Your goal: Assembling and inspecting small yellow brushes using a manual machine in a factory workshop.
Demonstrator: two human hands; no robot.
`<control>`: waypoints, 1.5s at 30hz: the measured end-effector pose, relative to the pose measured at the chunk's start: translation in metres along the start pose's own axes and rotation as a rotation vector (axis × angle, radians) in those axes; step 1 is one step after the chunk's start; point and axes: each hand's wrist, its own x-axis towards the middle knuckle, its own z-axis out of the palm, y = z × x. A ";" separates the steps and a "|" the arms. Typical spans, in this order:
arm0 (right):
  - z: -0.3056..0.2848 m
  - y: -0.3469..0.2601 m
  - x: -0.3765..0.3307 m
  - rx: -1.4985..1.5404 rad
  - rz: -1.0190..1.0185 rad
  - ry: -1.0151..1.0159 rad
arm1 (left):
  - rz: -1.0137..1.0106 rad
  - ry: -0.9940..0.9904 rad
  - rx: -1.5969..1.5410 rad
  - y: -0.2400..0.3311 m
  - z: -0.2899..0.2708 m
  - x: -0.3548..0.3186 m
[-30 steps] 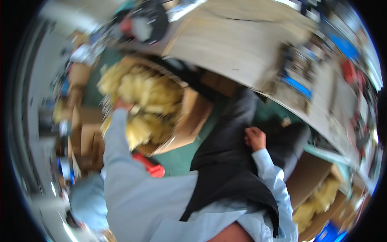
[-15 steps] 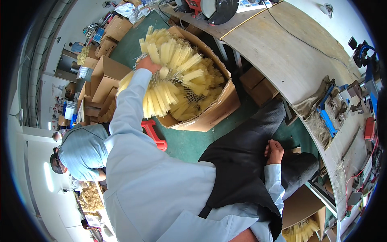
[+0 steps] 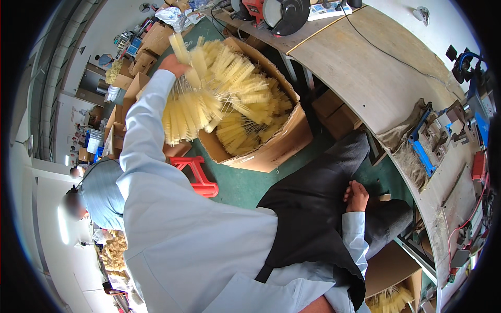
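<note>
A cardboard box [image 3: 282,143] holds a heap of pale yellow bristle brushes [image 3: 250,99] on thin wire stems. At the box's left side, my left hand [image 3: 175,67] is closed on some of these brushes, with bristle heads showing around it. The brushes overlap there, so I cannot tell exactly how many it grips. A bunch of brushes [image 3: 190,115] hangs over the box's left rim below that hand. My right hand [image 3: 357,196] rests on my dark trousers, fingers loosely curled, with nothing visible in them.
A red plastic stool [image 3: 201,180] stands left of the box. A wooden workbench [image 3: 386,73] curves along the right, bearing a cut-off saw [image 3: 284,15] and a blue metal fixture [image 3: 421,151]. Another box [image 3: 391,266] with brushes is at lower right. A co-worker [image 3: 102,190] bends at left.
My left hand has moved left and slightly upward, pulling brushes toward the box's left rim. More of the red stool shows. My right hand has stayed put.
</note>
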 end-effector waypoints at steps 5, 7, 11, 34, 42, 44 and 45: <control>0.001 -0.005 0.000 0.057 0.013 -0.032 | -0.072 0.099 0.153 0.006 -0.058 0.001; 0.002 -0.006 -0.001 0.070 0.010 -0.045 | 0.043 0.109 0.044 0.014 -0.081 -0.002; 0.002 -0.010 -0.004 0.106 0.022 -0.048 | 0.102 0.117 0.043 0.049 -0.132 0.002; -0.014 -0.015 -0.003 0.307 0.031 0.088 | 1.107 0.251 0.690 0.581 -0.006 0.060; -0.020 -0.011 0.002 0.282 0.053 0.168 | 1.530 0.316 0.749 0.626 0.163 0.134; -0.021 -0.011 0.003 0.259 0.058 0.199 | 1.534 0.361 0.767 0.624 0.203 0.147; -0.022 -0.010 0.003 0.252 0.057 0.203 | 1.530 0.376 0.779 0.621 0.220 0.152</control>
